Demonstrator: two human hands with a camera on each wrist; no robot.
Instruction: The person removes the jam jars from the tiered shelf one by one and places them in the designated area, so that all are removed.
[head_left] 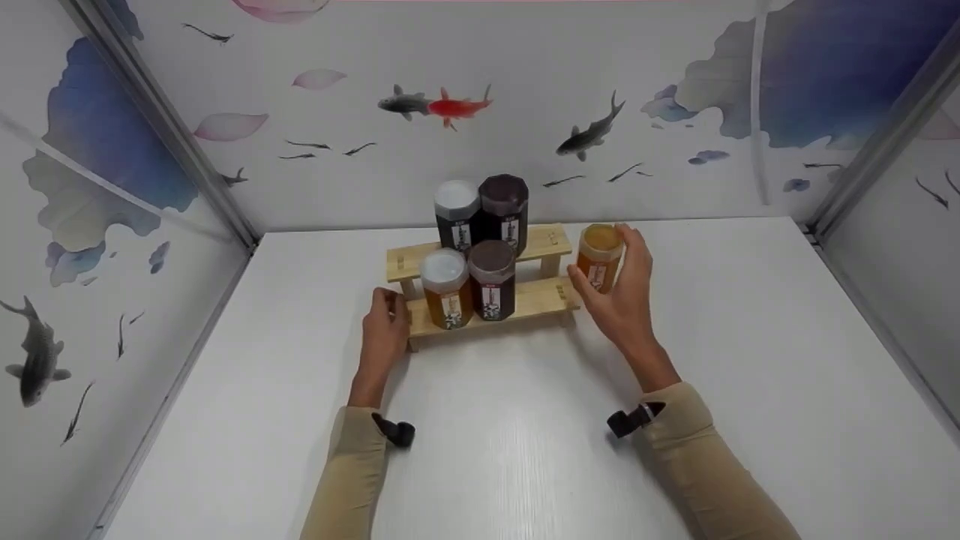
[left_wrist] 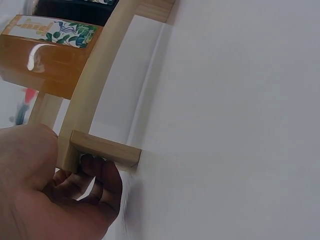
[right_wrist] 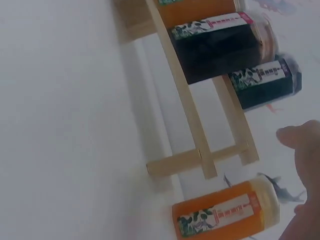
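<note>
My left hand (head_left: 384,330) grips the left end of a two-step wooden rack (head_left: 541,298), its fingertips curled under the lower shelf beside the leg. On the right, an amber honey jar (head_left: 596,262) with a pale lid stands upright beside the rack. My right hand (head_left: 626,296) is around that jar with thumb and fingers spread; in the right wrist view a gap shows between the thumb (right_wrist: 290,136) and the jar. The lower shelf holds a white-lidded amber jar (head_left: 448,292) and a dark-lidded jar (head_left: 493,281). Behind them on the upper shelf are two dark jars.
The rack stands on a white table (head_left: 495,435) near its back edge. A back wall (head_left: 337,180) painted with fish rises close behind, and side panels flank the table. Each wrist wears a small black camera (head_left: 394,431).
</note>
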